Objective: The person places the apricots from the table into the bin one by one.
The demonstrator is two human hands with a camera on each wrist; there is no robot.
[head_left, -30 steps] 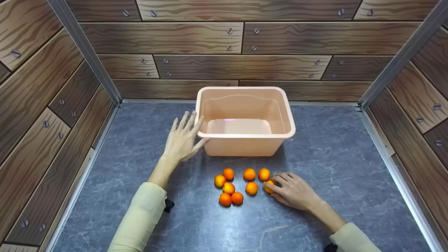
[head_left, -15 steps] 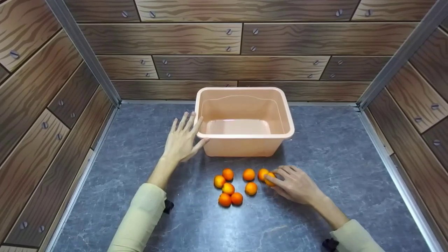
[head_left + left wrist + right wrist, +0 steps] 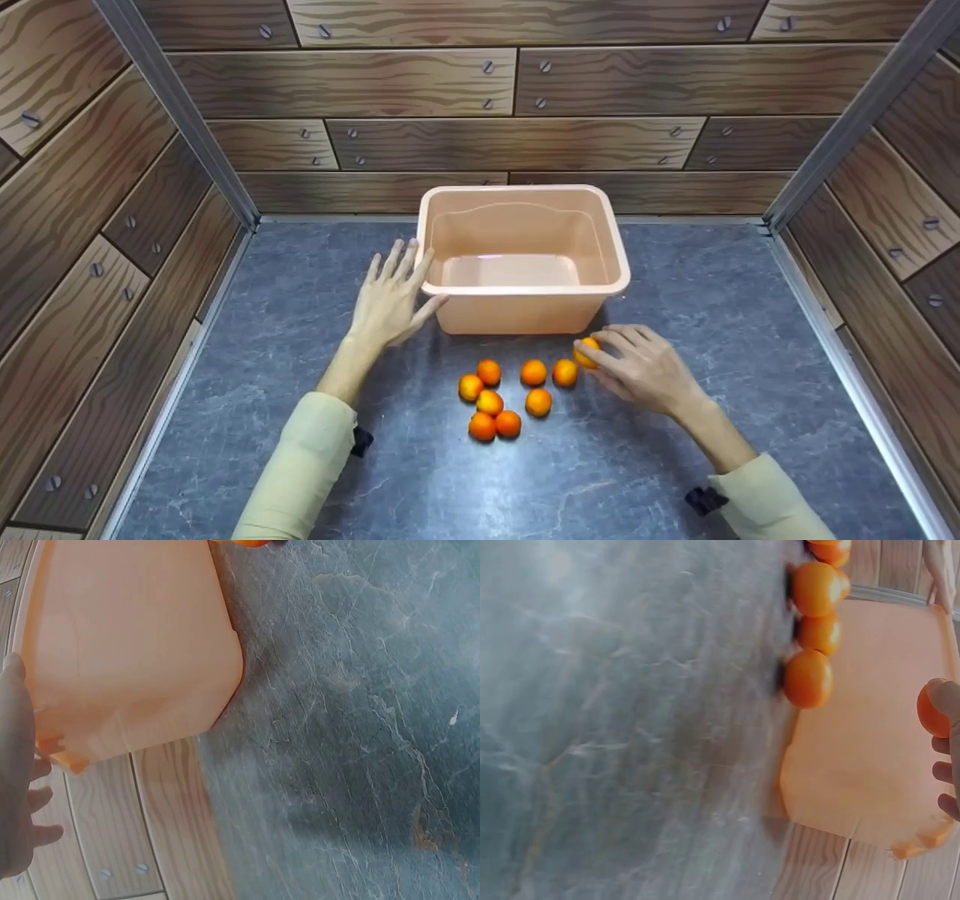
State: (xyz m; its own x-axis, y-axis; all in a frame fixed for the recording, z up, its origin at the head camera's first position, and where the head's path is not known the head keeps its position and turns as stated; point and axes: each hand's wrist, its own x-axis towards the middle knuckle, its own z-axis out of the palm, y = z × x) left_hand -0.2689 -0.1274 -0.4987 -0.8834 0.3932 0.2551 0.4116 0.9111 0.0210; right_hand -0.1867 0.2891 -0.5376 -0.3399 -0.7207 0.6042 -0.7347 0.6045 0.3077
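My right hand (image 3: 643,369) pinches a mandarin (image 3: 586,352) between thumb and fingers, just in front of the bin's near right corner. In the right wrist view that mandarin (image 3: 932,712) is raised off the table. My left hand (image 3: 385,306) lies against the left rim of the peach plastic bin (image 3: 521,315), fingers spread and straight. The left wrist view shows its thumb and fingers (image 3: 41,834) at the rim. Several loose mandarins (image 3: 490,403) lie on the table before the bin, the nearest mandarin (image 3: 565,373) just left of my right hand.
The grey marble-patterned table (image 3: 300,262) ends at a wood-print back wall (image 3: 420,142). Similar panels with metal corner posts (image 3: 191,112) rise on the left and right. The bin stands close to the back wall, and no fruit shows inside it.
My right hand has lifted the mandarin and moved it away from me, toward the bin's near right corner. The left hand and the loose mandarins have stayed in place.
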